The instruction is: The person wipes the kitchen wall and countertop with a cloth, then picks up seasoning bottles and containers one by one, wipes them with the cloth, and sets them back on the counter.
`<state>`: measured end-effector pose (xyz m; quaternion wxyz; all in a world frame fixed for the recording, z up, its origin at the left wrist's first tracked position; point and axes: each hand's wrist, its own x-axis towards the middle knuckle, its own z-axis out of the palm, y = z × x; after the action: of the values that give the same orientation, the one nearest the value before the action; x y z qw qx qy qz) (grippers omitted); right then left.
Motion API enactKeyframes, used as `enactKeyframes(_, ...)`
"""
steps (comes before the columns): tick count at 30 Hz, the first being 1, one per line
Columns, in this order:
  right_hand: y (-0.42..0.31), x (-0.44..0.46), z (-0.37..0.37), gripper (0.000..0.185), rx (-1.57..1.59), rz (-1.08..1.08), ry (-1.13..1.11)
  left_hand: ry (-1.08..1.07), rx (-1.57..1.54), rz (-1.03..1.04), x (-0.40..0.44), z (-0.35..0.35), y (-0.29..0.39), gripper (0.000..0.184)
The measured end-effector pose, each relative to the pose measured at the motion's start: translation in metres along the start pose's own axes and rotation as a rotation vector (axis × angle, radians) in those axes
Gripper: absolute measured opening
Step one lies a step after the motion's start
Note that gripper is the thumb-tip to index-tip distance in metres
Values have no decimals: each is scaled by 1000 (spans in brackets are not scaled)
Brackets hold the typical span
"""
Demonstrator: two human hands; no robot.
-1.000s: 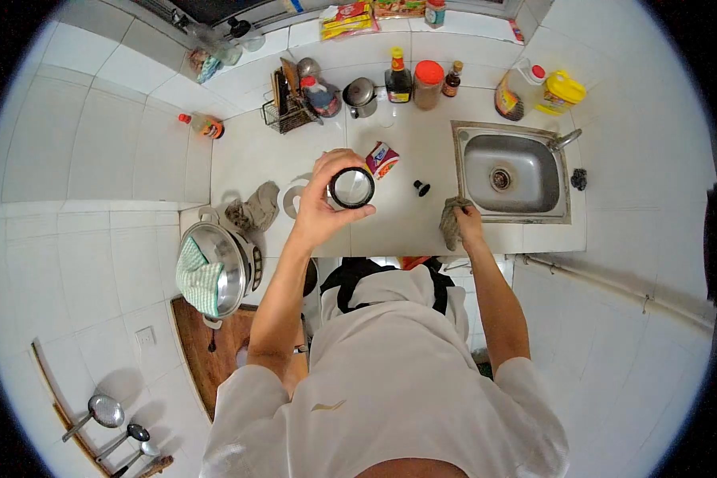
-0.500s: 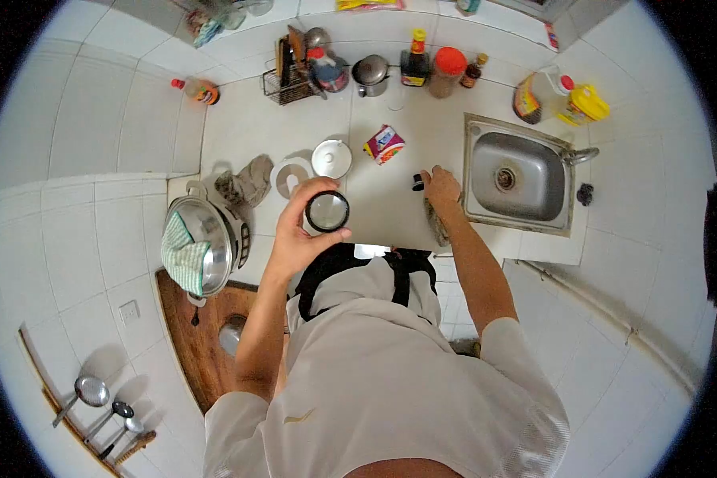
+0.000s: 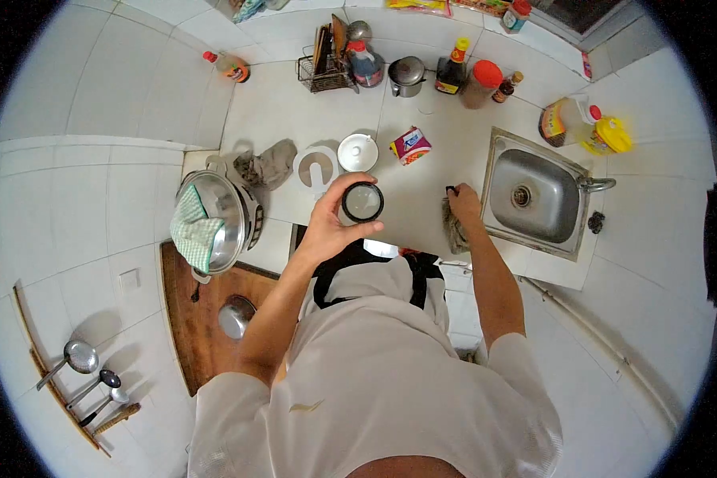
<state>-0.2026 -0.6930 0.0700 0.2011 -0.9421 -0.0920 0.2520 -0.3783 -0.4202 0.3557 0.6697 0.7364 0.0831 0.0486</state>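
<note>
My left hand (image 3: 334,223) is wrapped round a round glass container (image 3: 363,202) with a black rim, held above the counter's front edge. At the right, near the sink, my right hand (image 3: 464,201) is closed on a small black lid-like piece (image 3: 452,190) at its fingertips. A grey-brown cloth (image 3: 455,229) hangs under the same hand and seems held by it too. Just behind the container lies a white lid (image 3: 358,152) with a knob, beside a white ring-shaped item (image 3: 316,169). A purple and red packet (image 3: 411,146) is on the counter.
The steel sink (image 3: 534,193) is on the right. Bottles, a red-lidded jar (image 3: 483,84), a metal pot (image 3: 406,76) and a wire rack (image 3: 327,72) line the back. At left are a crumpled cloth (image 3: 267,164) and a large steel pot (image 3: 231,219).
My right hand reached to the black piece that stood on the counter and now holds it, pulled back slightly. My left hand still holds the container. The camera view has shifted.
</note>
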Motion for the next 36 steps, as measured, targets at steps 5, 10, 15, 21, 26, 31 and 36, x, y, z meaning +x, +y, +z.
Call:
enactKeyframes(5, 3, -31, -37, 43, 771, -28, 44, -3, -41, 28, 10, 22, -7, 69)
enactKeyframes(10, -101, -123, -153, 40, 1113, -274, 116, -6, -32, 25, 19, 45, -5, 67)
enactKeyframes(15, -142, -168, -194, 36, 1168, -511, 217, -16, 62, 126, 27, 63, 0, 68)
enactKeyframes(21, -160, -187, -206, 33, 1210, -569, 229, 3, 152, 231, 33, 74, 10, 72)
enactKeyframes(26, -174, -198, -221, 34, 1734, -476, -34, 16, 212, 307, 39, 79, 27, 68)
enactKeyframes(31, -185, -200, -226, 41, 1511, -496, 110, 38, 353, 375, 39, 76, 62, 66)
enactKeyframes(36, -184, -205, -239, 38, 1170, -566, 207, 37, 340, 380, 42, 77, 68, 63)
